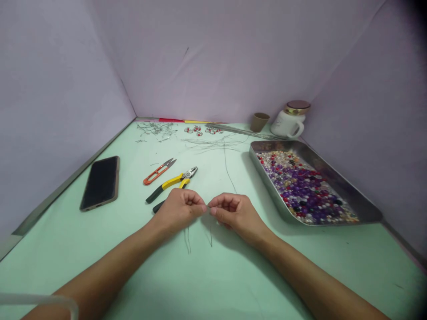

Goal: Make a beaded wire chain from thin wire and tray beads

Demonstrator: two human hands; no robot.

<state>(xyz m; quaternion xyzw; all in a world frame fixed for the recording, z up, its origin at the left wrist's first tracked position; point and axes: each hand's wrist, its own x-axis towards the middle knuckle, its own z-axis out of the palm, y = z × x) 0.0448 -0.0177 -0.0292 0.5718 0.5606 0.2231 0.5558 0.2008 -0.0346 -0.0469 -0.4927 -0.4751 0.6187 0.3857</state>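
My left hand [180, 209] and my right hand [231, 212] meet fingertip to fingertip over the green table [213, 266], both pinched closed on a thin metal wire [209, 222] whose ends hang down toward me. Just behind my left hand lie yellow-handled pliers [173, 181] and orange thread snips [159, 171]. A long loose wire [228, 171] runs back from my right hand.
A steel tray [350, 191] of purple, red and white beads sits at the right. A dark phone [100, 182] lies at the left. At the back are wire pieces [156, 130], small beaded items [203, 130], a brown cup [259, 121] and a lidded white mug [291, 119].
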